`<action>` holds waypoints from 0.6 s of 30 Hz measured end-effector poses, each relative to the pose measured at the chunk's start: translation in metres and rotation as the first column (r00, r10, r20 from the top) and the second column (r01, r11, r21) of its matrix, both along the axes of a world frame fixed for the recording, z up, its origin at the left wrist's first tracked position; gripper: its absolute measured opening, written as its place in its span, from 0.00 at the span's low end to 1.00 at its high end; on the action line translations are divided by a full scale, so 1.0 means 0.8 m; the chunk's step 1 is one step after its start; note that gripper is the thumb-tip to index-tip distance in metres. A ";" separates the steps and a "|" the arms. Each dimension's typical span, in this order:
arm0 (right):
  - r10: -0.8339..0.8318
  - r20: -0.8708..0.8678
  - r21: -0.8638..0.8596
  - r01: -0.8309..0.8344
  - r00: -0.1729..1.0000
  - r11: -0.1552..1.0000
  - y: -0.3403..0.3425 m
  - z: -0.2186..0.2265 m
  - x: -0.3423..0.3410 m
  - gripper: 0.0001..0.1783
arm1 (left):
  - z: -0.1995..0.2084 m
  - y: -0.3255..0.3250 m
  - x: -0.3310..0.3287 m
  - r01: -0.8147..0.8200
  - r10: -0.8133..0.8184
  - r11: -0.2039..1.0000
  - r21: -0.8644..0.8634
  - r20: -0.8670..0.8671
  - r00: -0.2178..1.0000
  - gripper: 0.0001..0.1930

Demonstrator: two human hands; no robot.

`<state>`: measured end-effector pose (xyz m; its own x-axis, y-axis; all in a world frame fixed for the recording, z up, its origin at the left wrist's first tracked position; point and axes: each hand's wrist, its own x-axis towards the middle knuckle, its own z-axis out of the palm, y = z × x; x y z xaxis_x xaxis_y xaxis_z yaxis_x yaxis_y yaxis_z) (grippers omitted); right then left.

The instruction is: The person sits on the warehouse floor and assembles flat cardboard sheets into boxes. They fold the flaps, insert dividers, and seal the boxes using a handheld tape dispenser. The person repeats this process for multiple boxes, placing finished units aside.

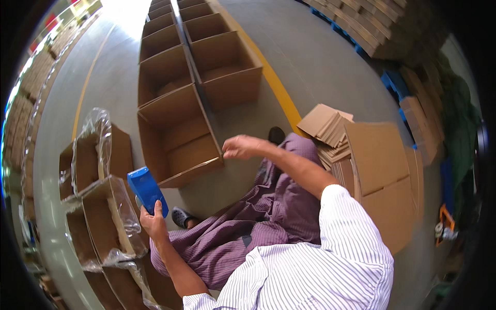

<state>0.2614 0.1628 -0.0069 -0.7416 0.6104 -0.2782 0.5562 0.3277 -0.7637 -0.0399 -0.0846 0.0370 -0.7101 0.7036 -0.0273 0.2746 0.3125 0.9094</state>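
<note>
My left hand (pixel 153 223) grips a blue oblong carton (pixel 148 190) by its lower end and holds it up, tilted. The carton is just left of the nearest open cardboard box (pixel 192 150), whose inside shows only its brown walls and bottom. My right hand (pixel 242 147) hovers by that box's right front corner, its fingers curled together. Whatever those fingers may hold is hidden, and I cannot tell whether they touch the box.
Two rows of open cardboard boxes (pixel 227 57) stretch away ahead. Plastic-lined boxes (pixel 106 222) stand at my left. Right of me are flat cardboard pieces (pixel 328 126) and a large folded carton (pixel 382 181). Stacked cardboard (pixel 367 23) rests on blue pallets farther off.
</note>
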 end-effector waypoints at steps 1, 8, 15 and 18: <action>-0.109 -0.042 -0.002 0.109 0.993 0.994 0.014 0.003 0.032 0.23 | -0.004 0.003 0.001 0.020 -0.020 1.000 0.006 -0.002 1.000 0.14; -0.837 -0.430 -0.268 0.838 0.338 0.476 0.070 -0.100 0.224 0.12 | -0.008 0.011 0.003 0.010 -0.011 1.000 -0.007 -0.141 0.990 0.17; -0.982 0.053 -0.280 0.942 -0.179 -0.186 -0.007 -0.335 0.336 0.06 | 0.034 -0.062 -0.036 -0.194 0.140 0.980 -0.033 -0.577 0.805 0.21; -0.945 0.097 -0.208 0.922 -0.312 -0.326 -0.020 -0.389 0.375 0.06 | 0.038 -0.096 -0.046 -0.360 0.200 0.930 -0.076 -0.716 0.669 0.29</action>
<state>0.5612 0.1470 -0.3180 0.7309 0.4951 -0.4698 -0.0453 -0.6517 -0.7571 -0.0766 -0.1617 0.0670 -0.7458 0.5037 0.4360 0.6629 0.6261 0.4106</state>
